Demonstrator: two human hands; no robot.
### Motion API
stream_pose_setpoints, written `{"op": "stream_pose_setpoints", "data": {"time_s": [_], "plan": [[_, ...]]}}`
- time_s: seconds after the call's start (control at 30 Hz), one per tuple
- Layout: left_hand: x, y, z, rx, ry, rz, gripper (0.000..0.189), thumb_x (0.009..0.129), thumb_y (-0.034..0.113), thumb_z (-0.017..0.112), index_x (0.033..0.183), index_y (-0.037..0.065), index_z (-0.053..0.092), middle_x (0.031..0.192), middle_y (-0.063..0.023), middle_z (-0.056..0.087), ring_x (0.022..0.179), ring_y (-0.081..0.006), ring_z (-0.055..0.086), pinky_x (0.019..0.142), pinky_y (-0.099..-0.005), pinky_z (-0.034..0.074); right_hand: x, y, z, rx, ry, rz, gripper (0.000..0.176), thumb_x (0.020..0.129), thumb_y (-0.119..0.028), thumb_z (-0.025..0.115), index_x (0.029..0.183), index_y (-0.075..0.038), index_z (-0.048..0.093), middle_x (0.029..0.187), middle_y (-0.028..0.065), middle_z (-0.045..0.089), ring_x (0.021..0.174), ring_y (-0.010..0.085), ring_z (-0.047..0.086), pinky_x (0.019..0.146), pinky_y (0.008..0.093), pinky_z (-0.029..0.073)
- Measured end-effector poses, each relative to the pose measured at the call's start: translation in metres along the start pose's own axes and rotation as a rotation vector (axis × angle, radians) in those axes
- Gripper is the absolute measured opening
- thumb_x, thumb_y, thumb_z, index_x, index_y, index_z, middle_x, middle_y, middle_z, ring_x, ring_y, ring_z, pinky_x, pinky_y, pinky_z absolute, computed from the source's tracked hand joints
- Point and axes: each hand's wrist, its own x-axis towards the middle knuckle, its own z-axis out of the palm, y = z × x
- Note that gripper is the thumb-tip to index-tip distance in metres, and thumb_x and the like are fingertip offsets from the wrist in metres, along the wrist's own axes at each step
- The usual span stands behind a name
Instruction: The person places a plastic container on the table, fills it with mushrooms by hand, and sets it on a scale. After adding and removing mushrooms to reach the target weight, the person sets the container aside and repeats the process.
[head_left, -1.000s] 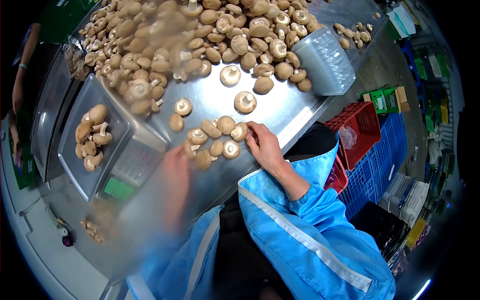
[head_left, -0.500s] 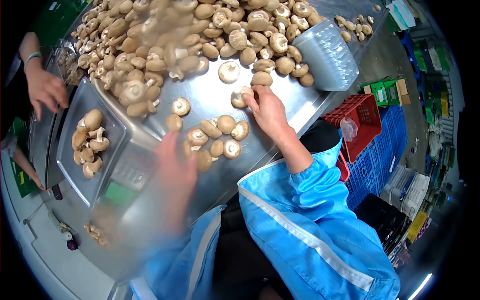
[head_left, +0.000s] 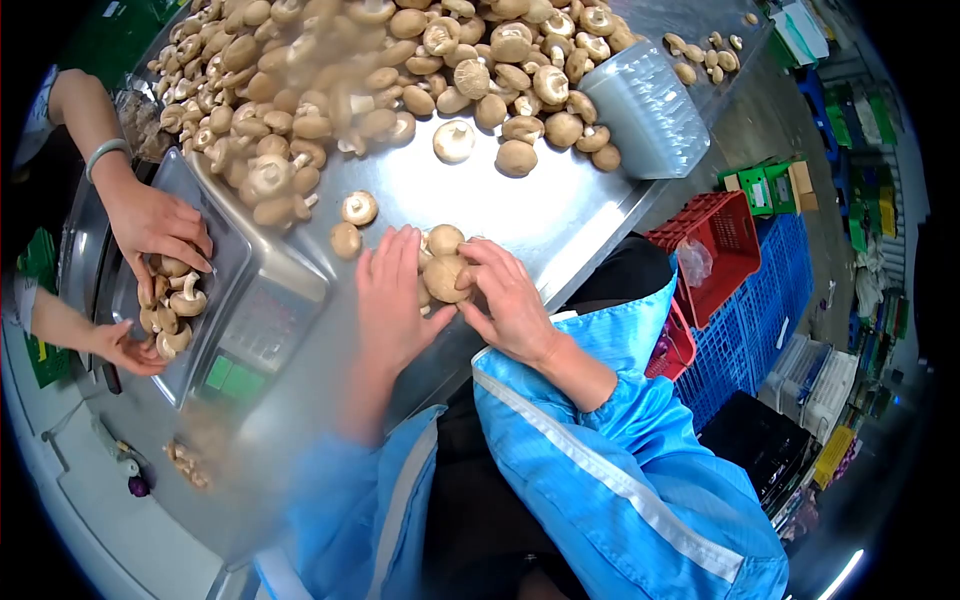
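Brown-capped mushrooms [head_left: 446, 278] are gathered in a tight cluster on the metal table between my two hands. My left hand [head_left: 393, 300] presses against the cluster's left side, fingers together and thumb reaching under its near edge. From the right, my right hand [head_left: 508, 302] curls its fingers and thumb round the same mushrooms. Both palms hide part of the cluster. Just beyond my left fingertips lie two loose mushrooms, a pale one showing its underside [head_left: 359, 208] and a brown one [head_left: 346, 240].
A large mushroom heap [head_left: 300, 90] covers the far table. Stacked clear plastic trays [head_left: 648, 110] stand at its right. On the left, a co-worker's hands [head_left: 160, 222] touch mushrooms in a scale's pan [head_left: 228, 270]. A red crate [head_left: 712, 240] and blue crates [head_left: 770, 320] are at the right.
My right hand has come left and nearer, bringing a mushroom to the loose group. My left hand has closed in, and the group is now bunched. The co-worker's hands have reached the pan.
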Motion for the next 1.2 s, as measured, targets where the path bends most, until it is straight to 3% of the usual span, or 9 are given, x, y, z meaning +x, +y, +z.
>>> {"op": "stream_pose_setpoints", "data": {"time_s": [0.23,0.27,0.37,0.47,0.57,0.77,0.87,1.07,1.2], "plan": [[-0.03,-0.009,-0.014,-0.159,0.26,-0.057,0.09,0.068,0.021,0.082,0.144,0.001,0.039,0.145,-0.0198,0.045,0.138,-0.0347,0.039,0.112,-0.0446,0.033,-0.01,-0.002,-0.018,0.121,0.045,0.115,0.03,0.08,-0.005,0.07,0.108,-0.005,0.058,0.131,0.0147,0.052,0.125,0.0376,0.049,0.101,0.0429,0.043],[-0.038,-0.002,-0.022,-0.177,0.327,-0.195,0.07,0.076,0.013,0.075,0.139,0.0,0.046,0.137,-0.0165,0.052,0.128,-0.0289,0.05,0.105,-0.0408,0.041,-0.012,-0.002,-0.02,0.146,0.057,0.175,0.031,0.081,-0.005,0.069,0.109,-0.005,0.058,0.13,0.0149,0.053,0.124,0.0377,0.05,0.1,0.0425,0.044],[-0.073,-0.03,-0.016,-0.309,0.308,-0.572,0.049,0.084,0.004,0.068,0.131,0.0,0.052,0.118,-0.011,0.063,0.101,-0.0206,0.064,0.086,-0.0324,0.053,-0.022,0.016,-0.015,0.104,0.052,0.386,0.04,0.084,-0.005,0.065,0.122,-0.004,0.052,0.122,0.0191,0.056,0.102,0.0365,0.061,0.086,0.0416,0.051],[-0.086,-0.044,-0.006,-0.796,0.118,-0.917,0.031,0.089,-0.001,0.061,0.12,0.0,0.057,0.093,-0.0049,0.066,0.071,-0.0118,0.065,0.061,-0.0232,0.053,-0.027,0.026,-0.006,0.076,-0.099,0.48,0.046,0.085,-0.007,0.064,0.129,-0.002,0.049,0.11,0.0195,0.06,0.089,0.0355,0.064,0.079,0.0423,0.052],[-0.085,-0.045,0.016,-0.875,0.144,-0.835,0.023,0.09,-0.002,0.062,0.112,0.0,0.058,0.081,-0.0045,0.064,0.059,-0.0112,0.062,0.05,-0.0216,0.049,-0.029,0.031,0.009,0.165,-0.032,0.495,0.042,0.084,-0.004,0.062,0.126,0.0,0.053,0.099,0.018,0.063,0.08,0.0319,0.066,0.074,0.0402,0.053],[-0.076,-0.047,0.012,-1.143,0.134,-0.877,0.011,0.088,-0.004,0.06,0.095,0.003,0.055,0.078,-0.0048,0.06,0.07,-0.0114,0.063,0.058,-0.0233,0.051,-0.029,0.031,0.004,0.474,0.099,0.637,0.034,0.086,0.003,0.061,0.119,0.002,0.058,0.083,0.0021,0.059,0.059,0.0054,0.054,0.055,0.0229,0.049],[-0.08,-0.044,0.014,-1.294,0.367,-0.675,0.012,0.088,-0.006,0.06,0.093,0.004,0.054,0.082,-0.0043,0.061,0.074,-0.0113,0.063,0.061,-0.0238,0.052,-0.021,0.011,-0.007,0.438,0.113,0.603,0.036,0.083,0.007,0.06,0.118,0.002,0.058,0.084,0.0003,0.057,0.06,0.0037,0.053,0.054,0.021,0.048],[-0.091,-0.058,-0.041,-1.552,0.43,-0.62,0.017,0.084,-0.007,0.062,0.093,0.004,0.054,0.089,-0.0056,0.063,0.085,-0.0143,0.065,0.073,-0.027,0.054,0.014,-0.044,-0.015,0.551,0.098,0.47,0.036,0.088,0.006,0.06,0.123,0.0,0.057,0.091,0.0015,0.059,0.062,0.0027,0.052,0.054,0.0174,0.045],[-0.093,-0.075,-0.098,-1.522,0.672,-0.595,0.025,0.082,-0.011,0.056,0.104,0.001,0.055,0.105,-0.0115,0.064,0.094,-0.0213,0.067,0.083,-0.0335,0.057,0.022,-0.058,-0.002,0.484,-0.012,0.285,0.035,0.09,0.003,0.062,0.125,-0.001,0.056,0.097,0.0035,0.061,0.065,0.0039,0.053,0.056,0.0192,0.046]]}}
